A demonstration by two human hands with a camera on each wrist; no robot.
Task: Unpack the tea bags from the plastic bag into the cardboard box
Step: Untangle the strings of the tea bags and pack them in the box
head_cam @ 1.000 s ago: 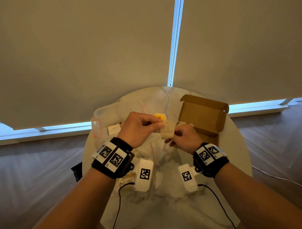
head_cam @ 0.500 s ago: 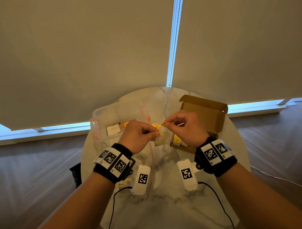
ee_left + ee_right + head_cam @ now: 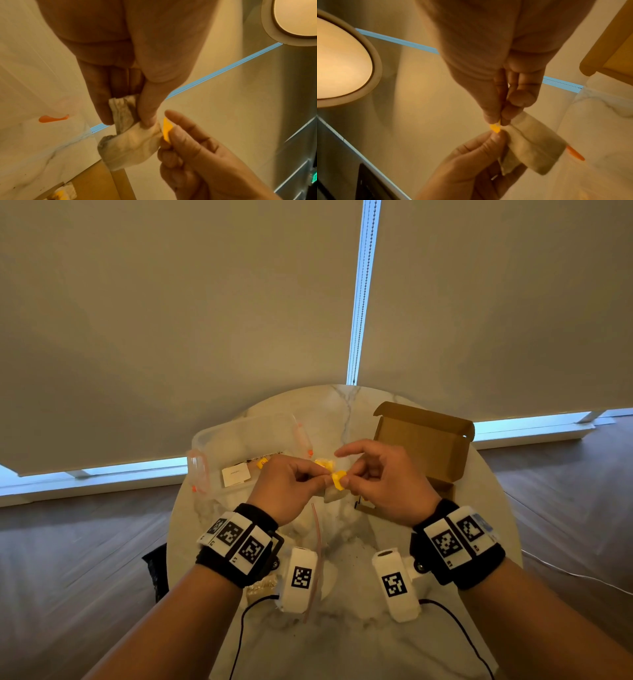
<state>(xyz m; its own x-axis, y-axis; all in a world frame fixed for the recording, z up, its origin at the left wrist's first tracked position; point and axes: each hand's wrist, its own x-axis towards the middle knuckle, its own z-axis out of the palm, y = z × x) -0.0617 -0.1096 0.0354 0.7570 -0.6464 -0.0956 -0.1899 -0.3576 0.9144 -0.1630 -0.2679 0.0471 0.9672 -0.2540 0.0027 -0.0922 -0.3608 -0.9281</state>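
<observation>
Above the table's middle, my left hand (image 3: 323,478) pinches a beige tea bag (image 3: 130,146) by its top between thumb and fingers. My right hand (image 3: 347,482) pinches the bag's yellow tag (image 3: 339,479) right beside the left fingertips, with its index finger stretched out. The tea bag (image 3: 536,146) hangs folded under both hands. The clear plastic bag (image 3: 246,443) with orange closures lies at the back left; yellow tags (image 3: 262,463) show inside it. The open cardboard box (image 3: 424,440) stands at the right, lid up, with a tea bag (image 3: 63,192) inside.
The round marble table (image 3: 342,642) stands against drawn blinds. A white label (image 3: 235,474) shows on the plastic bag. A pink zip strip (image 3: 317,542) runs under my wrists. Cables trail from the wrist cameras over the near edge. Wood floor lies on both sides.
My right hand has come up from beside the box to the tea bag in my left hand and taken hold of its yellow tag. The left hand has kept the tea bag.
</observation>
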